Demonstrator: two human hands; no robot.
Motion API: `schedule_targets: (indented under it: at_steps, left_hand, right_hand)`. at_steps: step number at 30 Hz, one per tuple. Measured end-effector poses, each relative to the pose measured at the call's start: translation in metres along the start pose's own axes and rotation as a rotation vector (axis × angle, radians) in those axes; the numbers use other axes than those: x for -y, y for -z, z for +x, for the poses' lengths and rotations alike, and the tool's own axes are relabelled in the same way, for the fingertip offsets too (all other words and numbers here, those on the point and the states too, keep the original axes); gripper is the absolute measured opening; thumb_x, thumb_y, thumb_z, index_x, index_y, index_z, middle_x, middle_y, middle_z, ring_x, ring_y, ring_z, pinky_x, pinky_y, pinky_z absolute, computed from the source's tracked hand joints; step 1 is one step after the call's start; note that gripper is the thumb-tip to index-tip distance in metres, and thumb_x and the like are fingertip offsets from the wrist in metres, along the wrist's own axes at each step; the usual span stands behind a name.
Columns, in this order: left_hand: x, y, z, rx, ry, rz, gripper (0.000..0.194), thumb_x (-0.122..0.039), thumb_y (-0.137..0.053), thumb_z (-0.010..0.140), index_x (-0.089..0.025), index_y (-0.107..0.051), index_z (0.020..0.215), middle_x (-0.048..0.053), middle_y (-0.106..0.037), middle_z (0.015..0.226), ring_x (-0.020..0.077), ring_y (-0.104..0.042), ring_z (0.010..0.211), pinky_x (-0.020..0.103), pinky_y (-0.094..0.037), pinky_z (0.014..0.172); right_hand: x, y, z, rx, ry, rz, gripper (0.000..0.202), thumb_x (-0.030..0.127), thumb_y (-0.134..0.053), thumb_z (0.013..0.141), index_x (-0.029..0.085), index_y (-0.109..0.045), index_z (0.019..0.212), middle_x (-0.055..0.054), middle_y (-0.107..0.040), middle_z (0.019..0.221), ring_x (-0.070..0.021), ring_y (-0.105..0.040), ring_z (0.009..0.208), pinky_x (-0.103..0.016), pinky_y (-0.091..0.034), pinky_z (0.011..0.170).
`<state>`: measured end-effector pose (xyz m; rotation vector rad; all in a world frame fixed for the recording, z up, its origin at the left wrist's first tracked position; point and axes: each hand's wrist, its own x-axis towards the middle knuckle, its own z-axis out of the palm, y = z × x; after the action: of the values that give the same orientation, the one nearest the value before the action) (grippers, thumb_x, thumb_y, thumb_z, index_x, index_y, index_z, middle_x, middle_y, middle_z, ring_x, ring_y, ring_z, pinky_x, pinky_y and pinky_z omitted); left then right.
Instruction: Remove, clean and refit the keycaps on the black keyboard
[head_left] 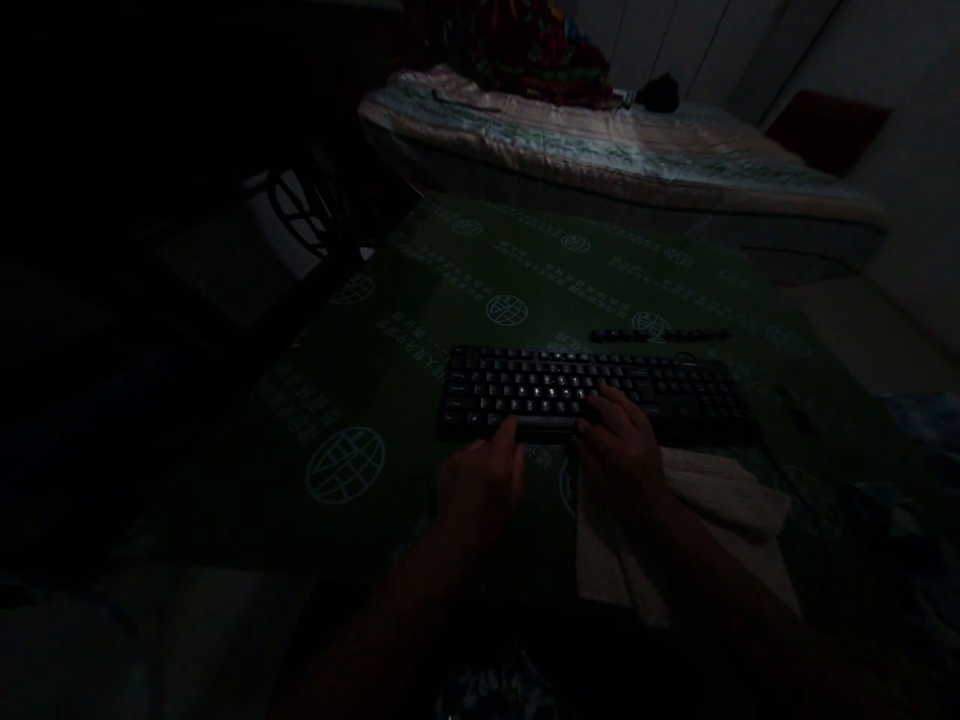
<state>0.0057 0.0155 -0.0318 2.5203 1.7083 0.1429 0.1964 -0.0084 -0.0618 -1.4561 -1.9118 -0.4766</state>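
The keyboard sits just ahead of the left grip, under fingertips of the right grip; I can't tell if either pinches. Likely light and stiff, best held at its ends.

Globe signs repeat across the green table among pale lettering too dim to read, and key markings on the keyboard are illegible.

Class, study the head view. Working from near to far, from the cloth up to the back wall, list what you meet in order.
Cloth → keyboard → row of small dark pieces → bed → back wall.
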Motion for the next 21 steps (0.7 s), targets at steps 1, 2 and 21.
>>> schedule_targets:
  at_steps: [1, 2, 21]
  left_hand:
    - [-0.0003, 0.0006, 0.0007, 0.004, 0.008, 0.0, 0.038, -0.034, -0.04, 0.092, -0.021, -0.054, 0.125, 0.008, -0.073, 0.083, 0.023, -0.069, 0.072, 0.03, -0.046, 0.059]
    - [-0.0004, 0.001, 0.0014, 0.005, 0.014, -0.001, 0.038, -0.034, -0.04, 0.092, -0.022, -0.055, 0.125, 0.008, -0.073, 0.084, 0.0233, -0.069, 0.073, 0.03, -0.047, 0.059]
    - [0.0029, -0.0021, 0.0017, 0.0, -0.008, -0.034, 0.04, -0.035, -0.039, 0.093, -0.021, -0.05, 0.129, 0.009, -0.073, 0.085, 0.0243, -0.069, 0.075, 0.032, -0.048, 0.062]
  right_hand:
    - [0.0003, 0.0, 0.0003, -0.014, -0.001, -0.003, 0.011, 0.022, -0.058, 0.085, 0.016, -0.067, 0.085, -0.013, -0.063, 0.109, -0.0296, -0.051, 0.117, -0.048, -0.049, 0.09]
    - [0.0004, -0.0001, 0.0006, -0.025, -0.002, -0.004, 0.011, 0.022, -0.058, 0.085, 0.016, -0.067, 0.084, -0.013, -0.063, 0.109, -0.0292, -0.051, 0.117, -0.047, -0.05, 0.09]
    - [0.0011, 0.0025, 0.0023, -0.018, -0.023, 0.023, 0.011, 0.023, -0.058, 0.084, 0.015, -0.064, 0.087, -0.015, -0.062, 0.108, -0.0297, -0.05, 0.118, -0.048, -0.047, 0.093]
